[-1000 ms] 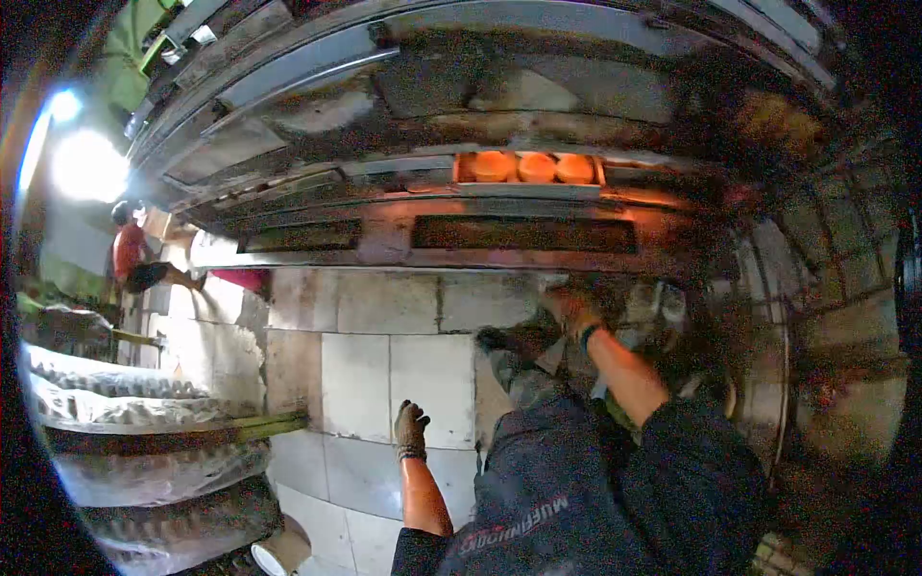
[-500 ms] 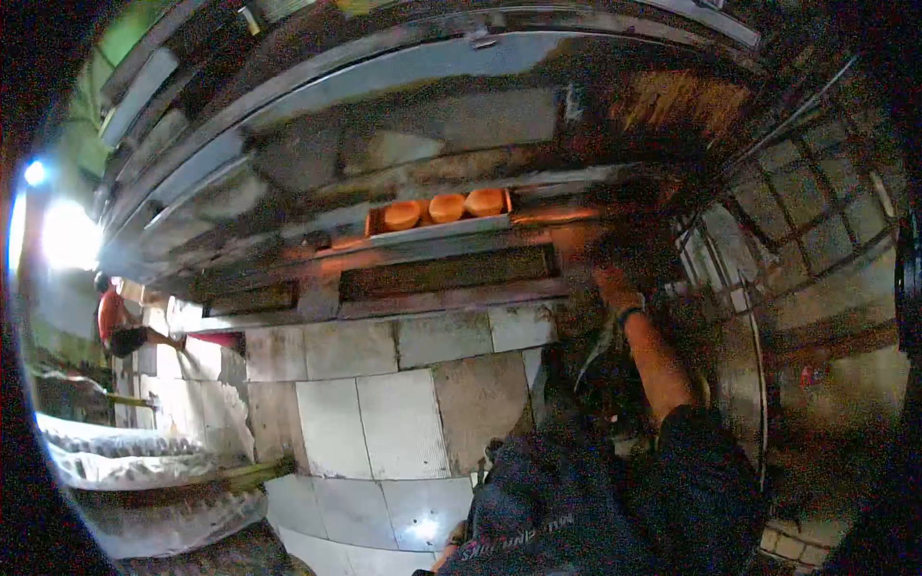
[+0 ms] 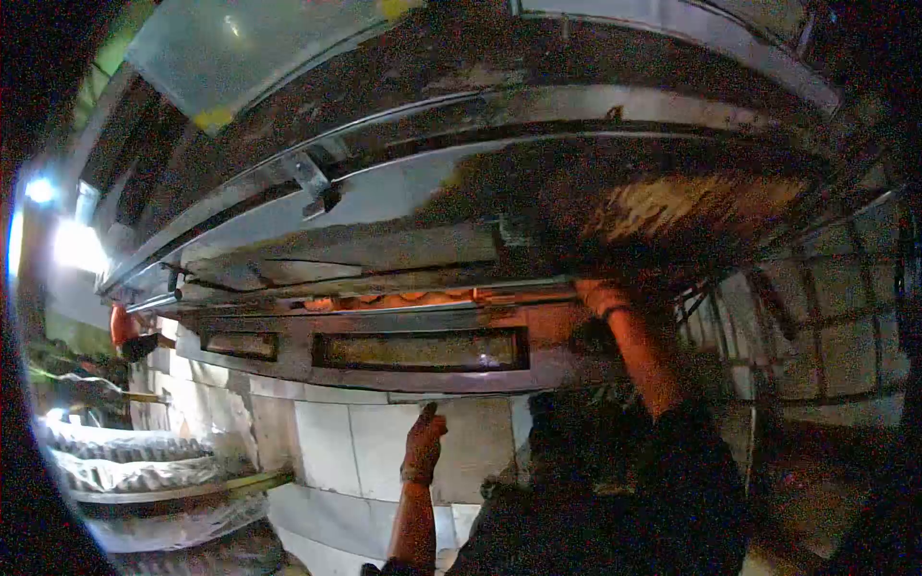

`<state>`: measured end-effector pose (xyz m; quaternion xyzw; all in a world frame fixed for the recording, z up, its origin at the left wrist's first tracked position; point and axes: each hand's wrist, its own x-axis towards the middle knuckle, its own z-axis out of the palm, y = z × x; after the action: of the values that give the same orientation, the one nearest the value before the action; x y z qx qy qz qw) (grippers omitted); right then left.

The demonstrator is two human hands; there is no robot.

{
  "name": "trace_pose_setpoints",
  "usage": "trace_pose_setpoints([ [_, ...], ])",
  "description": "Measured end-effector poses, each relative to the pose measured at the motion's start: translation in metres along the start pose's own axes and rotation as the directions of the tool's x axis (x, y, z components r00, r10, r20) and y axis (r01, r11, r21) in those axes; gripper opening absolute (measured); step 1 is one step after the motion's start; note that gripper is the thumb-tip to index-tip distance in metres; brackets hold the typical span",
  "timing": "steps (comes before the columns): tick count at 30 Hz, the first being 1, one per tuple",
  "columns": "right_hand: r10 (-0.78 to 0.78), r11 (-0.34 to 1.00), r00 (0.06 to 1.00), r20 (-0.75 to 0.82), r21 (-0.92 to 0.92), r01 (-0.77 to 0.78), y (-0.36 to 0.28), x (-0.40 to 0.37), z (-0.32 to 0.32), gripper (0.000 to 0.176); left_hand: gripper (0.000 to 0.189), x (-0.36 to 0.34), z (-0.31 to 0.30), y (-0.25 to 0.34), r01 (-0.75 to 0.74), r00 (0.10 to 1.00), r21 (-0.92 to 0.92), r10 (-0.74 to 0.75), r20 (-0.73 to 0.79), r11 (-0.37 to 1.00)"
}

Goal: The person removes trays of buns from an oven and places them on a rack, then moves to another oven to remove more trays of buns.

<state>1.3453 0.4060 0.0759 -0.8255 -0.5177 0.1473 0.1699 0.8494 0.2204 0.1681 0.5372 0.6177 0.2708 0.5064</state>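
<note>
A long glowing slot in an oven-like unit (image 3: 423,355) runs across the middle of the head view. Low orange rounded shapes (image 3: 399,299) show inside it, mostly cut off by the upper edge. My right hand (image 3: 597,296) reaches to the right end of the slot, lit orange; its fingers are lost in the dark, so any hold is hidden. My left hand (image 3: 424,446) is raised in front of the unit, above the floor, apart from it. Its fingers point upward and look loosely extended, with nothing visible in them.
A metal hood with a bracket (image 3: 312,180) overhangs the slot. Plastic-covered stacked trays (image 3: 134,470) stand at the lower left. Another person (image 3: 125,326) is at the far left, near a bright light. Wire racks (image 3: 816,317) stand on the right. Pale tiles (image 3: 379,446) cover the floor.
My view has dropped closer to the hood, and the three round orange pieces are now mostly hidden. My left hand has risen into view. My right hand stays at the slot's right end.
</note>
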Motion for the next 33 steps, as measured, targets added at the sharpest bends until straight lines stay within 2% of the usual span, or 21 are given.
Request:
trace_pose_setpoints([
  [1,-0.006,1.000,1.000,0.004,0.004,0.006,0.002,-0.014,-0.004,0.043,0.030,0.010,0.013,0.018,-0.196,0.974,0.266,0.156,0.163,0.944],
  [2,-0.011,1.000,1.000,0.008,0.004,0.011,0.002,-0.030,-0.013,0.043,0.041,0.018,0.028,0.034,-0.408,0.899,0.472,0.254,0.355,0.781],
  [4,-0.016,1.000,0.999,0.033,0.009,0.016,0.003,-0.069,-0.025,0.042,0.039,0.026,0.077,0.060,-0.324,0.868,0.268,0.173,0.465,0.907],
  [5,-0.019,1.000,0.998,0.055,0.011,0.018,0.003,-0.091,-0.029,0.042,0.045,0.027,0.100,0.098,-0.255,0.848,0.063,0.191,0.495,0.965],
  [7,-0.030,0.999,0.992,0.123,0.031,0.026,-0.001,-0.141,-0.041,0.041,0.056,0.027,0.154,0.106,0.092,0.822,-0.267,0.078,0.564,0.959],
  [8,-0.035,0.999,0.987,0.160,0.046,0.028,-0.004,-0.167,-0.048,0.041,0.059,0.045,0.188,0.075,0.335,0.780,-0.364,-0.040,0.624,0.869],
  [10,-0.046,0.997,0.971,0.236,0.070,0.030,-0.010,-0.222,-0.056,0.041,0.057,0.047,0.243,0.048,0.333,0.872,-0.559,-0.023,0.489,0.759],
  [11,-0.050,0.996,0.961,0.271,0.082,0.029,-0.016,-0.249,-0.060,0.040,0.057,0.044,0.249,0.041,0.339,0.863,-0.556,-0.015,0.505,0.759],
  [13,-0.062,0.994,0.940,0.336,0.103,0.029,-0.025,-0.297,-0.067,0.040,0.052,0.033,0.258,0.035,-0.022,0.936,-0.151,0.074,0.345,0.988],
  [15,-0.068,0.990,0.927,0.369,0.138,0.018,-0.028,-0.333,-0.082,0.039,0.048,0.014,0.265,0.025,-0.311,0.944,0.335,0.250,0.213,0.889],
  [17,-0.054,0.981,0.943,0.329,0.195,-0.012,-0.020,-0.359,-0.105,0.038,0.046,-0.004,0.253,0.006,-0.392,0.917,0.560,0.363,0.169,0.730],
  [20,0.026,0.942,0.992,0.126,0.330,-0.066,0.016,-0.388,-0.158,0.038,0.041,-0.041,0.184,-0.019,-0.366,0.929,0.485,0.276,0.248,0.794],
  [21,0.069,0.920,0.996,0.048,0.383,-0.082,0.029,-0.397,-0.173,0.037,0.038,-0.086,0.138,0.015,-0.137,0.969,0.040,0.126,0.214,0.990],
  [22,0.108,0.897,0.994,-0.018,0.433,-0.090,0.040,-0.407,-0.186,0.037,0.036,-0.122,0.101,0.029,0.141,0.967,-0.414,-0.035,0.254,0.899],
  [24,0.149,0.826,0.986,-0.068,0.557,-0.087,0.057,-0.424,-0.200,0.036,0.032,-0.134,0.071,-0.078,0.151,0.973,-0.615,-0.008,0.229,0.774],
  [25,0.144,0.775,0.988,-0.054,0.627,-0.079,0.060,-0.433,-0.201,0.036,0.032,-0.167,0.035,-0.039,0.060,0.976,-0.498,0.054,0.212,0.865],
  [26,0.113,0.716,0.994,-0.011,0.694,-0.074,0.060,-0.443,-0.197,0.036,0.033,-0.163,0.001,-0.056,-0.062,0.995,-0.130,0.071,0.067,0.990],
  [29,-0.061,0.563,0.982,0.178,0.818,-0.113,0.051,-0.467,-0.163,0.035,0.029,-0.094,-0.077,-0.143,-0.330,0.944,0.144,0.326,0.052,0.933],
  [30,-0.114,0.546,0.967,0.226,0.828,-0.129,0.043,-0.472,-0.148,0.035,0.027,-0.039,-0.105,-0.222,-0.573,0.818,0.123,0.575,0.020,0.810],
  [31,-0.150,0.547,0.954,0.259,0.826,-0.138,0.039,-0.478,-0.132,0.034,0.026,-0.046,-0.124,-0.131,-0.391,0.920,0.247,0.378,0.098,0.887],
  [33,-0.153,0.598,0.950,0.272,0.791,-0.130,0.025,-0.479,-0.097,0.034,0.025,-0.038,-0.141,-0.047,-0.346,0.937,0.384,0.296,0.187,0.856],
])
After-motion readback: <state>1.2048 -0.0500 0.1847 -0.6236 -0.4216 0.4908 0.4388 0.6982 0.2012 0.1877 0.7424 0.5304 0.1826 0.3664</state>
